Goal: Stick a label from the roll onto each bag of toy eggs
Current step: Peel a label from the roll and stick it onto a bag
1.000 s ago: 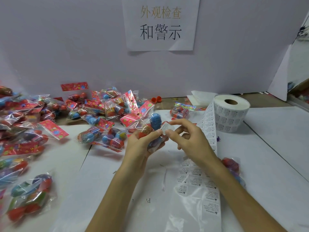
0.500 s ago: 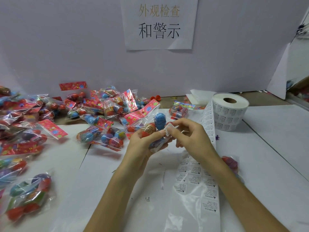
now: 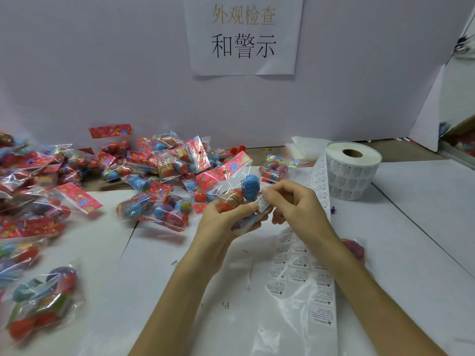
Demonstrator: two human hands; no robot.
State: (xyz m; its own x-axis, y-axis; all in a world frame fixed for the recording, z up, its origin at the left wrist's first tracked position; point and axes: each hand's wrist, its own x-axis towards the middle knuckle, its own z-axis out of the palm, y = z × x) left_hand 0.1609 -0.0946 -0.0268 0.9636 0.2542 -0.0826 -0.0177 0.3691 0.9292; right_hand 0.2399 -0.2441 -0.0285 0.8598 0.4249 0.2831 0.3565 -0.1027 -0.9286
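At the bottom of the frame, right of centre, the label strip (image 3: 300,265) lies flat on the white table (image 3: 411,227) and runs up toward the upper right. A loose bag of eggs (image 3: 41,304) sits in the lower left corner.

At mid-frame both hands meet. The left hand (image 3: 221,222) has its fingers curled under and around the bag (image 3: 239,196), thumb on top. The bag's long axis runs up the frame, with its red header card leaning toward the upper left. The right hand (image 3: 295,209) pinches a single label (image 3: 262,204) between thumb and forefinger, the other fingers loosely curled.

The label stands almost on edge at the bag's right side, right by the left thumb tip. The bare film therefore lies to the left of the right fingertips, so the press probably goes leftward and down. Whether the label already touches the film I cannot tell.

Further up, the pile of bags (image 3: 164,163) spreads across the left, the roll (image 3: 353,173) stands at upper right, and a sign (image 3: 244,34) hangs on the wall behind.
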